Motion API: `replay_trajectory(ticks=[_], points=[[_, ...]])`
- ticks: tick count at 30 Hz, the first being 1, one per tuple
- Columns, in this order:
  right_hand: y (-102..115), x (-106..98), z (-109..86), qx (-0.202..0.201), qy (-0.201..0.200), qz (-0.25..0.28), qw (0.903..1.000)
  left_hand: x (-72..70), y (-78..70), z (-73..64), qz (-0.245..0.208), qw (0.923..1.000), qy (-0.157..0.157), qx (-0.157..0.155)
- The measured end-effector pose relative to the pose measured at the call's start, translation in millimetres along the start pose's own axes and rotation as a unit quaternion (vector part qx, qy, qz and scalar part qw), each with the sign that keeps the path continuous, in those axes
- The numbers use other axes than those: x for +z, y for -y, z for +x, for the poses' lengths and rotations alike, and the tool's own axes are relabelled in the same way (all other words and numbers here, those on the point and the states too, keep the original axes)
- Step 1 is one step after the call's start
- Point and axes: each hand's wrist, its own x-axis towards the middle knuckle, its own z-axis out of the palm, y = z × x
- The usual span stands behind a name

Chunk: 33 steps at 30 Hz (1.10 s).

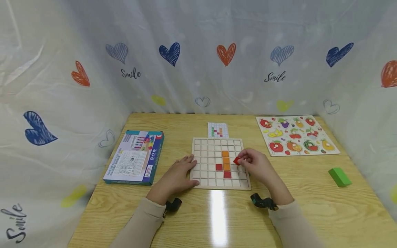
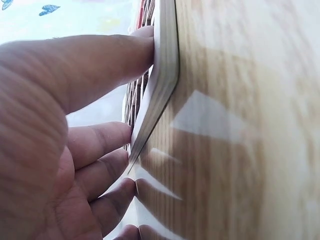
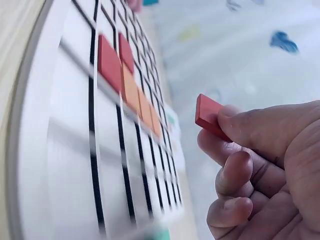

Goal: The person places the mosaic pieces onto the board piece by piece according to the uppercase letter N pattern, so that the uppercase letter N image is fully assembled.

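Observation:
A wooden grid board (image 1: 246, 187) with pale square cells lies at the middle of the table. Orange tiles (image 1: 225, 160) form a short column in it, with a red tile (image 1: 219, 167) to their left and another red tile (image 1: 227, 174) below. My right hand (image 1: 258, 167) pinches a loose red tile (image 3: 209, 115) between thumb and index finger, above the board's right side. At the left edge rests my left hand (image 1: 176, 175), its fingers extended and thumb touching the near left corner. A small pattern card (image 1: 218, 130) lies just beyond the board.
To the left lies a blue boxed set (image 1: 156, 156) with a paper sheet (image 1: 131, 163) on it. A fruit puzzle board (image 1: 271, 136) is at the back right, with a green block (image 1: 339, 177) nearer the right edge. A printed curtain (image 1: 198, 69) encloses the table.

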Motion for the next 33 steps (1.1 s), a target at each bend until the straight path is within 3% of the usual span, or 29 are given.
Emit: replay_trajectory(ticks=[6, 11, 21, 27, 33], points=[[28.1, 47.7, 45.2, -0.031, 0.042, -0.030, 0.9982, 0.5, 1.8, 0.9, 0.005, 1.0000, -0.002, 0.007], [35.3, 66.1, 67.8, -0.032, 0.071, -0.076, 0.9941, 1.0, 0.8, 2.5, 0.009, 0.9999, -0.005, 0.008], [36.9, 67.4, 69.4, -0.043, 0.114, -0.091, 0.9883, -0.4, -0.7, 1.1, 0.009, 1.0000, -0.003, -0.001], [38.9, 67.3, 66.0, -0.061, 0.109, -0.109, 0.9862, -0.4, -1.5, 1.0, 0.010, 0.9999, -0.003, -0.003], [39.9, 70.0, 62.5, -0.036, 0.094, -0.125, 0.9870, -0.5, -2.0, 0.4, 0.007, 1.0000, -0.003, -0.006]])
